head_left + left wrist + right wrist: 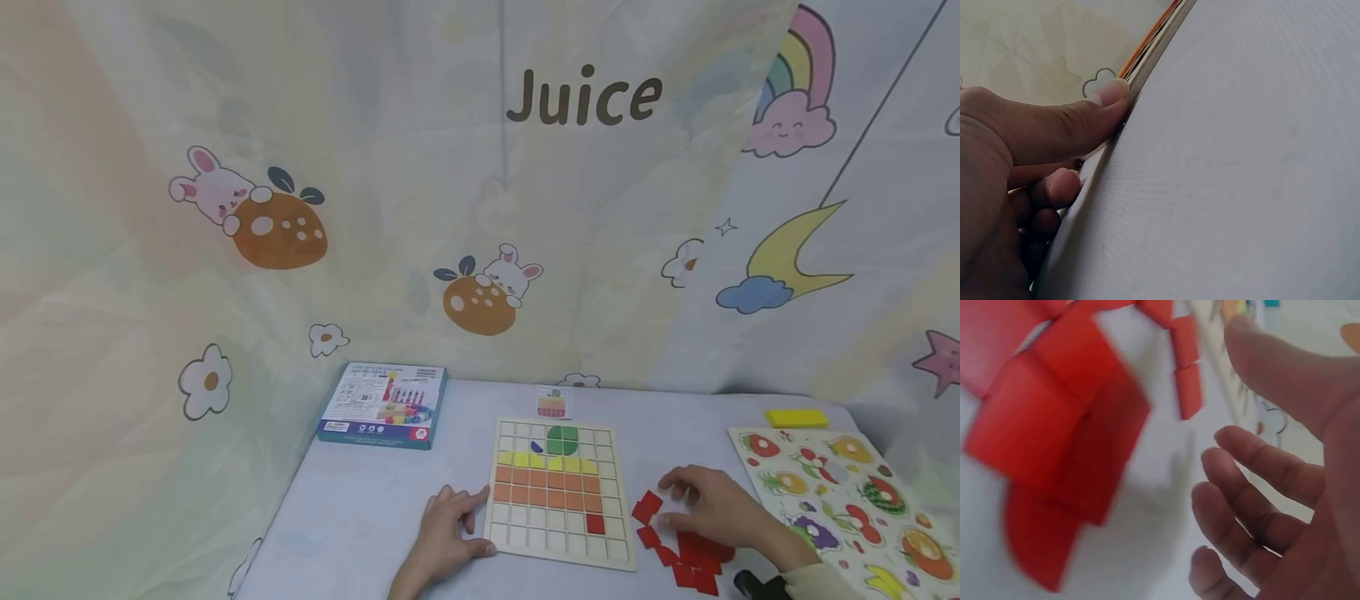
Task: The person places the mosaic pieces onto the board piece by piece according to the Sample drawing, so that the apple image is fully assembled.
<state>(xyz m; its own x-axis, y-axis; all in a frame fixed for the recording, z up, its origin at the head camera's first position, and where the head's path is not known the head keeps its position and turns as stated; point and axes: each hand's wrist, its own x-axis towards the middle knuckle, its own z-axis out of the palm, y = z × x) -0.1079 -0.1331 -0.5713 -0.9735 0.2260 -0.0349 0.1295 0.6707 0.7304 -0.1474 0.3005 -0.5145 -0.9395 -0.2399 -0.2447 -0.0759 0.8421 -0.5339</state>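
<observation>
A square grid board [558, 537] lies on the table with green, blue, yellow and orange pieces set in rows and a single red square [595, 523] toward its lower right. My left hand [447, 529] rests at the board's left edge, index fingertip and thumb touching it apart from each other; the thumb [1066, 128] shows along the edge in the left wrist view. Over a loose pile of red square tiles [697, 550] hovers my right hand [708, 504], its thumb and fingers apart. In the right wrist view nothing lies between its fingers [1254, 459], and red tiles [1029, 422] spread beside it.
A small picture card [552, 402] stands at the board's far edge. Back left lies a flat box [382, 406]. On the right are a fruit-picture sheet [847, 500] and a yellow block [797, 418]. A patterned cloth [420, 125] hangs behind the white table [337, 517].
</observation>
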